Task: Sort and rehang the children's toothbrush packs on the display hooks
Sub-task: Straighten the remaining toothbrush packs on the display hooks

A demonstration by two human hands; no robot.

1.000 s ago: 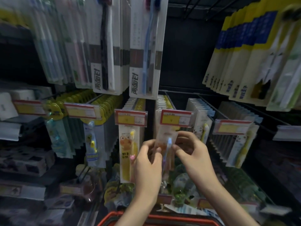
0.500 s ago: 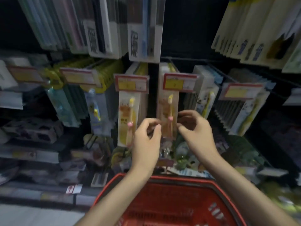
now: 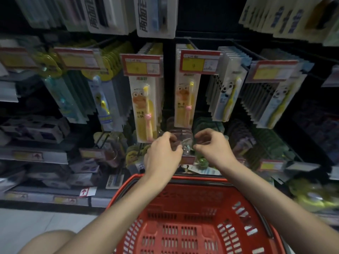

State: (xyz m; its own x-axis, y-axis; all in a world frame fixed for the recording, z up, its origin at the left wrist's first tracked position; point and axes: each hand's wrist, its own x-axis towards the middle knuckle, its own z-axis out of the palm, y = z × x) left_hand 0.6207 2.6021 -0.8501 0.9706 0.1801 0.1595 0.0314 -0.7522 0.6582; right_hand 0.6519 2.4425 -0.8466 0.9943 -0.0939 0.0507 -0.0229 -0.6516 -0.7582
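An orange cartoon toothbrush pack (image 3: 185,99) hangs free at the front of the centre hook, under a red and yellow price tag (image 3: 199,61). Beside it on the left hangs a yellow cartoon pack (image 3: 145,110). Both of my hands are lower, at the row beneath. My left hand (image 3: 163,154) curls its fingers on the left edge of a clear-fronted pack (image 3: 184,142) there. My right hand (image 3: 211,149) pinches the right side of that pack. The pack is dark and blurred, and its print is unreadable.
Panda packs (image 3: 227,96) fill the hooks to the right, and blue and green packs (image 3: 102,103) those to the left. Adult toothbrush packs (image 3: 156,17) hang overhead. A red shopping basket (image 3: 183,180) sits just below my forearms, against the shelf front.
My hands let go of the orange pack, which now hangs on the centre hook. They dropped to the row below. The view tilted down, showing more of the basket.
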